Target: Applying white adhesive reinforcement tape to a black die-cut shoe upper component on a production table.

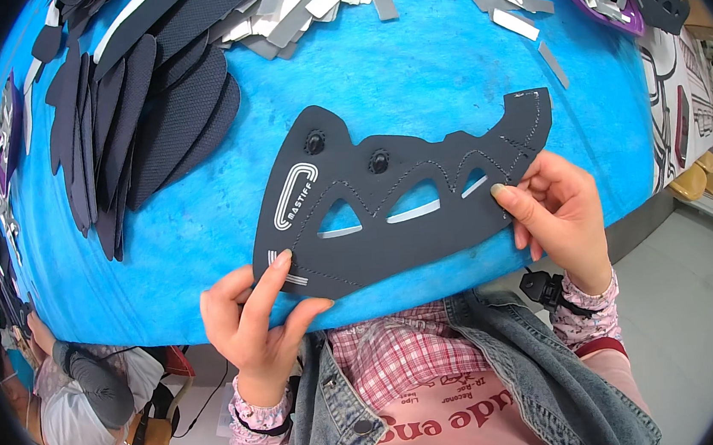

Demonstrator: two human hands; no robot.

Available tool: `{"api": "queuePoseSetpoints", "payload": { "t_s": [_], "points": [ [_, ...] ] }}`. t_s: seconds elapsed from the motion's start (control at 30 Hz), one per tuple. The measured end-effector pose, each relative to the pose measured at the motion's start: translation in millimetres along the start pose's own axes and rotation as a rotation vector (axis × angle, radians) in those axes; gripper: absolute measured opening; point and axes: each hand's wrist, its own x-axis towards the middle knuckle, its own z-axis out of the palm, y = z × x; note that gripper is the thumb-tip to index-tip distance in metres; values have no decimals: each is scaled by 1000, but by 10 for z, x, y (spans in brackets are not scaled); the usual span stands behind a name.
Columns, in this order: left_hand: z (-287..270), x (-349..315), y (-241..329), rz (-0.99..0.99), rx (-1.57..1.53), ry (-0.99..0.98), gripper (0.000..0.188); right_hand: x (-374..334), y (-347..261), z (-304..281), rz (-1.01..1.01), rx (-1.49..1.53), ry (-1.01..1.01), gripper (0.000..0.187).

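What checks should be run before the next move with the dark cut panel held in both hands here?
1. Left hand pinching the panel at its lower left corner: ok.
2. Right hand pinching its right edge: ok.
3. Panel flat over the blue table, not folded: ok.
4. Both studs present: ok.
5. Stitching complete around the cut-outs: cannot tell.
6. Grey strips apart from the panel: ok.

Bare blue table (411, 71) between dark mesh stack (149, 114) and grey strips (515, 1)
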Motion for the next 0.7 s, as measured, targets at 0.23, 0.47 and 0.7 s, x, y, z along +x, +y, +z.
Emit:
{"api": "queuePoseSetpoints", "payload": {
  "t_s": [0.23, 0.47, 0.7],
  "points": [
    [3, -6, 5, 1, 4, 1, 63, 16, -15, -5, 24, -28, 2, 13],
    [-1, -3, 2, 5, -2, -9, 63, 18, -11, -6, 26, -23, -1, 13],
    [1, -7, -3, 6, -3, -8, 62, 16, -8, 0, 25, -22, 7, 12]
  ]
}}
